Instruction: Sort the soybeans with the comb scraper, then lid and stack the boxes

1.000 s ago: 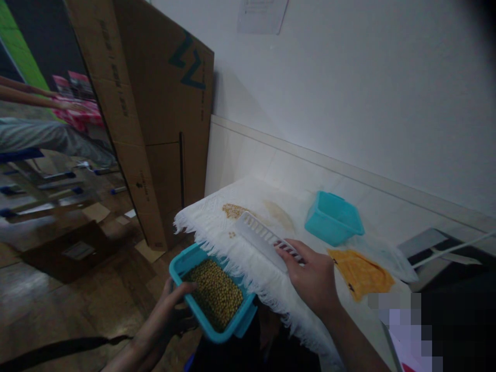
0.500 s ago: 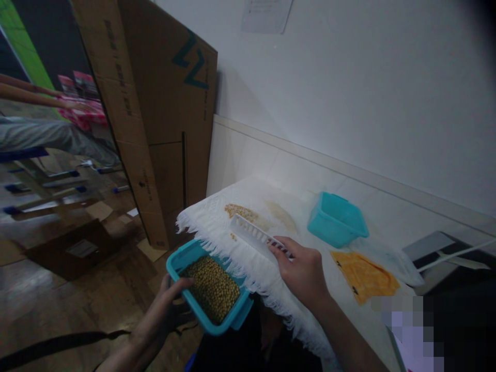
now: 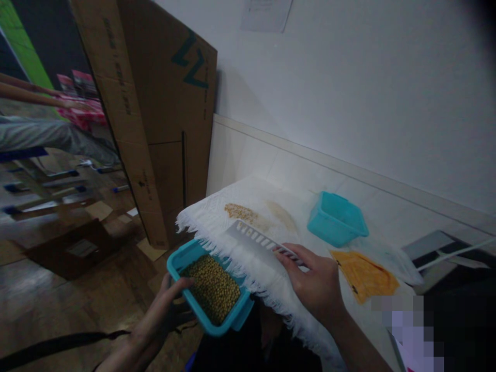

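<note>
My left hand (image 3: 168, 305) grips a turquoise plastic tub (image 3: 232, 323) by its near left rim, thumb over the edge. Yellow soybeans (image 3: 213, 289) lie inside, and the tub sits just below the fringed edge of a white cloth (image 3: 220, 206). In my right hand (image 3: 318, 284) is a slotted plastic strip (image 3: 267, 247), grey-white, its right end between thumb and fingers. It lies tilted low over the cloth, close to the fringe. Beyond it are a small heap of beans (image 3: 239, 211) and a patch of finer tan grains (image 3: 282, 214).
A second turquoise tub (image 3: 335, 225) stands farther right on the cloth-covered table, beside an orange cloth (image 3: 366, 279) and a clear plastic bag (image 3: 399, 261). A tall cardboard box (image 3: 166, 119) rises at left. Past it, another person's arms (image 3: 42, 95) rest near a pink checked cloth.
My right hand has moved right and slightly toward me with the slotted strip, whose face now tilts more flatly. My left hand and the bean tub have stayed almost still.
</note>
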`<state>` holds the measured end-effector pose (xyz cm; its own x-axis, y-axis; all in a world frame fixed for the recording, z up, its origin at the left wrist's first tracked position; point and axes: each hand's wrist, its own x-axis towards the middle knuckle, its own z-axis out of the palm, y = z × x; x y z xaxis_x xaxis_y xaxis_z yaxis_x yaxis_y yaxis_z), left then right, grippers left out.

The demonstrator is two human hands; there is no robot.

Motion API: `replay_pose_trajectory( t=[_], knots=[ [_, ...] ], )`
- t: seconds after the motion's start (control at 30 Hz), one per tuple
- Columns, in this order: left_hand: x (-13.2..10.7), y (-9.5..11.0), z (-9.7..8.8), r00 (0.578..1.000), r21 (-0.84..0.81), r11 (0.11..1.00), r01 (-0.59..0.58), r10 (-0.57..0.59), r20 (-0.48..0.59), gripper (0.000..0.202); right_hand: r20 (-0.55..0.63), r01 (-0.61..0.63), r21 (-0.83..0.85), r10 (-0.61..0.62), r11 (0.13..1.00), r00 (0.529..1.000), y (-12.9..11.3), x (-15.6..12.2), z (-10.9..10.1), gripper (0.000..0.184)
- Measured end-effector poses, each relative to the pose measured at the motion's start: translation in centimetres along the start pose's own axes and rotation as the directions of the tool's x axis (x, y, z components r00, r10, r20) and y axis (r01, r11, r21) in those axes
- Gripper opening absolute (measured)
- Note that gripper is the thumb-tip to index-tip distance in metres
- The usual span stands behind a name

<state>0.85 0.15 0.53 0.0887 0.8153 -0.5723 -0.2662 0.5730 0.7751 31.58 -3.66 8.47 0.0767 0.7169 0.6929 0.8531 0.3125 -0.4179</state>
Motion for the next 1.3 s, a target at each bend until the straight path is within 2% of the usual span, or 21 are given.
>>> replay_pose_trajectory(
  t=[0.1, 0.2, 0.3, 0.67, 0.9, 1.13, 1.3],
  knots=[
    [0.1, -0.2, 0.0, 1.000, 0.016, 1.000, 0.011, -0.011, 0.001, 0.083, -0.049, -0.084, -0.125, 0.078, 0.989, 0.996, 2.4, 1.4, 0.2, 0.021],
    [0.3, -0.3, 0.0, 1.000, 0.020, 0.999, 0.026, -0.027, 0.007, 0.079, -0.006, -0.071, -0.164, 0.071, 0.984, 0.997, 4.4, 2.5, 1.1, 0.022],
    [0.4, -0.4, 0.0, 0.999, 0.019, 0.999, 0.033, -0.033, 0.005, 0.079, 0.047, -0.052, -0.153, 0.059, 0.987, 0.997, 5.2, 2.9, 1.9, 0.023],
    [0.5, -0.4, -0.1, 0.999, 0.013, 0.999, 0.040, -0.040, 0.007, 0.087, 0.127, -0.036, -0.044, 0.042, 0.998, 0.991, 3.7, 3.4, 1.9, 0.021],
    [0.8, -0.6, -0.1, 1.000, -0.003, 1.000, 0.029, -0.029, -0.004, 0.088, 0.104, -0.038, -0.040, 0.042, 0.998, 0.994, 4.0, 3.6, 2.0, 0.020],
    [0.9, -0.6, -0.2, 0.999, -0.003, 0.999, 0.045, -0.045, -0.002, 0.088, 0.149, -0.026, 0.009, 0.024, 1.000, 0.988, 3.6, 3.5, 1.9, 0.020],
    [0.6, -0.4, -0.1, 0.999, -0.003, 0.999, 0.040, -0.040, 0.008, 0.086, 0.111, -0.036, -0.011, 0.037, 0.999, 0.993, 3.2, 3.9, 2.1, 0.021]
  ],
)
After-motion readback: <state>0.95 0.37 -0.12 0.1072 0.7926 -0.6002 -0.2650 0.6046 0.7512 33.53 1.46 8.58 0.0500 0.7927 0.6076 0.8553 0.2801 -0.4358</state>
